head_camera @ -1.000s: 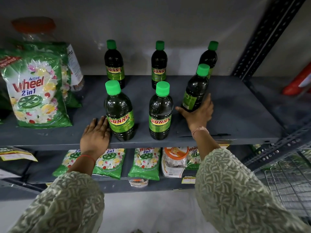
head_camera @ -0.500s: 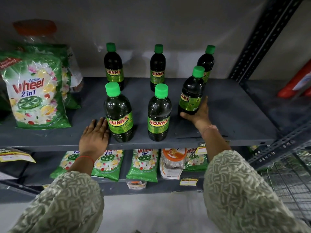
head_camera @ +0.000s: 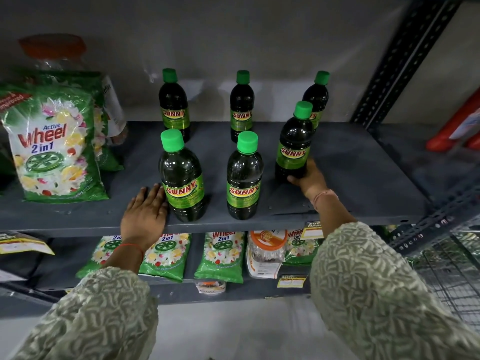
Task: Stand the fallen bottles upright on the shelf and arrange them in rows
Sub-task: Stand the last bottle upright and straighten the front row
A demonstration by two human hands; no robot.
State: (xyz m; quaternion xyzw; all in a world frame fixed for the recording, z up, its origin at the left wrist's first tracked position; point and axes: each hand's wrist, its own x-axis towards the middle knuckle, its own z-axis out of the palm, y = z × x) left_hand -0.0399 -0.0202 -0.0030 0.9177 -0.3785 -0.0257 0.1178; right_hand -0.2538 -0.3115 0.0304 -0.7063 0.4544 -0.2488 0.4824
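Observation:
Several dark bottles with green caps and "SUNNY" labels stand upright on the grey shelf (head_camera: 363, 178). The back row holds three: left (head_camera: 173, 105), middle (head_camera: 241, 105) and right (head_camera: 317, 97). In front stand a left bottle (head_camera: 181, 178) and a middle bottle (head_camera: 243, 178). My right hand (head_camera: 309, 179) grips the base of the front right bottle (head_camera: 294, 144), which stands upright a little behind the other two front ones. My left hand (head_camera: 145, 211) lies flat on the shelf edge, fingers touching the front left bottle's side.
Green "Wheel 2 in 1" detergent bags (head_camera: 54, 149) and a clear jar with an orange lid (head_camera: 52, 48) fill the shelf's left end. More bags (head_camera: 220, 255) lie on the lower shelf. A slotted upright (head_camera: 400, 61) and red items (head_camera: 457, 126) are at the right.
My right hand has turned the front right bottle from tilted to upright, with its label now facing me. My left hand has stayed on the shelf.

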